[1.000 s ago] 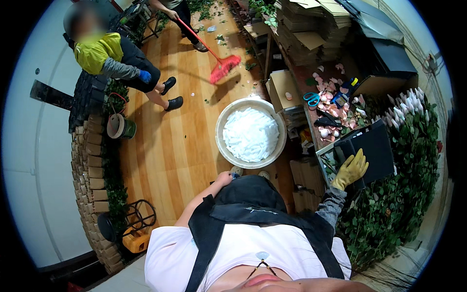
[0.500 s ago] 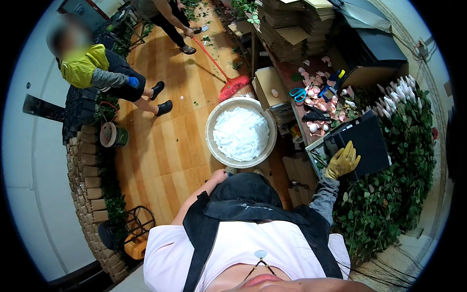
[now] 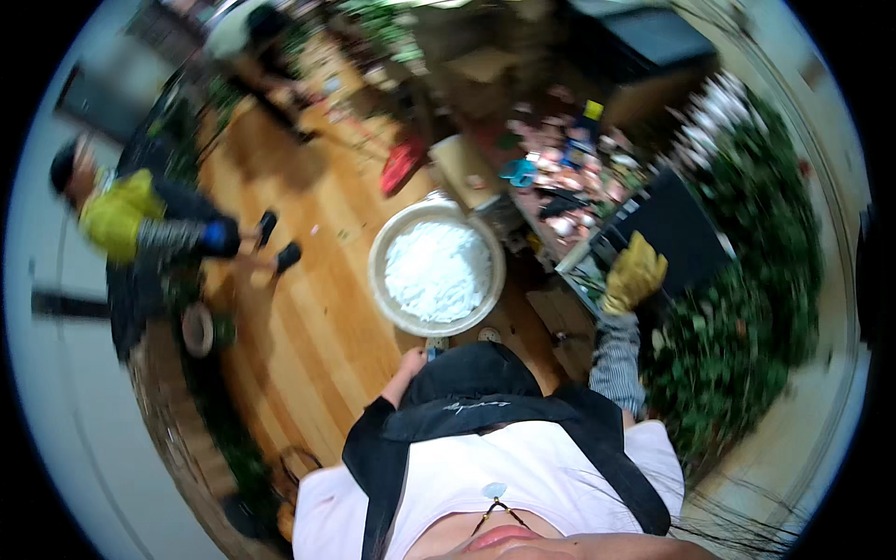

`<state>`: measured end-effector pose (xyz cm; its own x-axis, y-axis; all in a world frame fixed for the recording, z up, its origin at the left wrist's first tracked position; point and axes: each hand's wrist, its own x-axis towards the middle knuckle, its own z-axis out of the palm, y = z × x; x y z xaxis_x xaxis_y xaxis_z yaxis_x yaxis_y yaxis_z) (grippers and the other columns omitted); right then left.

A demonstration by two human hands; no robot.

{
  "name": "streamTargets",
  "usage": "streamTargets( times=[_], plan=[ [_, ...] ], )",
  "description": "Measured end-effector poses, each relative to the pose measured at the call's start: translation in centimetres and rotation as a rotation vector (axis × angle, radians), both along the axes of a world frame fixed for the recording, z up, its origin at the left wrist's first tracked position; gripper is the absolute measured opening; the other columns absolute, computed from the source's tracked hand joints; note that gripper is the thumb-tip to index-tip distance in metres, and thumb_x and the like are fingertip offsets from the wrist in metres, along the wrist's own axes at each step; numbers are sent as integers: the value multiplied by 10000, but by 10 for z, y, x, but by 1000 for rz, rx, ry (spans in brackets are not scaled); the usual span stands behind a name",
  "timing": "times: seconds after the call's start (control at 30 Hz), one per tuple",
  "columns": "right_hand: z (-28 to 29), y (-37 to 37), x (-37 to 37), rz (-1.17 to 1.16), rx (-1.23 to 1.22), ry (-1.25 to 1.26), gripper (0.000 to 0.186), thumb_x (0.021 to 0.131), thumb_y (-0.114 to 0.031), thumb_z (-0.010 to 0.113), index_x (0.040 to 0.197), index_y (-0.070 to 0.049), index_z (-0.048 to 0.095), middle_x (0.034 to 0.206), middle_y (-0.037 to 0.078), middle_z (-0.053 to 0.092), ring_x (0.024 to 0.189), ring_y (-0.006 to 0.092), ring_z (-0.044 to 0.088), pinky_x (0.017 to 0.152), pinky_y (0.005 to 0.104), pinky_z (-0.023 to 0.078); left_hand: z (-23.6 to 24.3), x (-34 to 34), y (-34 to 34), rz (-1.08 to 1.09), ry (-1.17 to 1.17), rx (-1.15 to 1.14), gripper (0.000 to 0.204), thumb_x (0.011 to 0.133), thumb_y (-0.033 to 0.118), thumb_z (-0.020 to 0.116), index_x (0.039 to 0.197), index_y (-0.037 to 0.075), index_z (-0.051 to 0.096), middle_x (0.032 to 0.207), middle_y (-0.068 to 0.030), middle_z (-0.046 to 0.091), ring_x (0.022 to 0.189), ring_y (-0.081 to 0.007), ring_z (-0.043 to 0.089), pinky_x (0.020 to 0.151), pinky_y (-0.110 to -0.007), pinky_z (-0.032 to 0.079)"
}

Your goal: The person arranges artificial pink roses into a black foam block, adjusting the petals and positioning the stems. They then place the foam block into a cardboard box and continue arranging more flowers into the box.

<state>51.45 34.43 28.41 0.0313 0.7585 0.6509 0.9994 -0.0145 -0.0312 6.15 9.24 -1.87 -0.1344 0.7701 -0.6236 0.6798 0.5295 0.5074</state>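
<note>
My bare left hand [image 3: 415, 361] is low by my black apron, its fingers curled at a small blue item too blurred to name. My right hand [image 3: 635, 273], in a yellow glove, lies with fingers extended on a dark flat board [image 3: 691, 233] at the edge of the right-hand table. Just beyond it are pink petals [image 3: 565, 140], blue scissors [image 3: 518, 173] and a blue-and-yellow tool [image 3: 583, 135]. A round tub [image 3: 378, 271] full of small white pieces sits in front of my feet.
A person in a yellow vest [image 3: 121, 219] stands at the left; another [image 3: 243, 37] bends at the back by a red broom [image 3: 401, 163]. Dense leafy stems [image 3: 737, 308] fill the right. Cardboard [image 3: 467, 168] is beside the tub; a bucket [image 3: 201, 331] stands left.
My view has swung and blurred, shifting the room in the frame. The co-worker at the back now bends lower, and the broom head has moved. My right hand remains at the dark board.
</note>
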Motion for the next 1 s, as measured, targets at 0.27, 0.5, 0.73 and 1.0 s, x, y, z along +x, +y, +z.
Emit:
streamTargets(
  times=[0.27,0.5,0.73,1.0],
  plan=[
    [-20,-2,15,-60,-72,31,392,935,-223,605,1297,-78,644,1249,68,675,1180,254,598,1125,502,368,1,94,90,-185,-195,177,339,988,278,545,1122,7,700,926,-216,742,916,-361,722,839,-439,553],
    [1,-17,20,66,-3,243,393,915,-164,640,1294,-60,650,1245,109,691,1146,305,634,1124,506,405,216,288,303,-310,-522,1041,217,1060,150,534,1142,-23,636,1045,-185,645,958,-308,632,867,-373,495],
    [52,-70,61,167,275,678,356,1025,-147,607,1363,-40,588,1254,147,686,1169,321,638,1044,456,491,288,339,402,-356,-683,547,552,1117,451,345,1073,-16,636,818,-32,611,715,-130,545,693,-302,451],
    [99,-60,132,39,182,1273,418,1064,-199,551,1466,-92,516,1335,95,665,940,126,626,840,297,529,302,324,379,-627,-981,248,473,1081,267,503,800,-57,701,992,-95,750,964,-181,650,946,-330,466]
  ],
)
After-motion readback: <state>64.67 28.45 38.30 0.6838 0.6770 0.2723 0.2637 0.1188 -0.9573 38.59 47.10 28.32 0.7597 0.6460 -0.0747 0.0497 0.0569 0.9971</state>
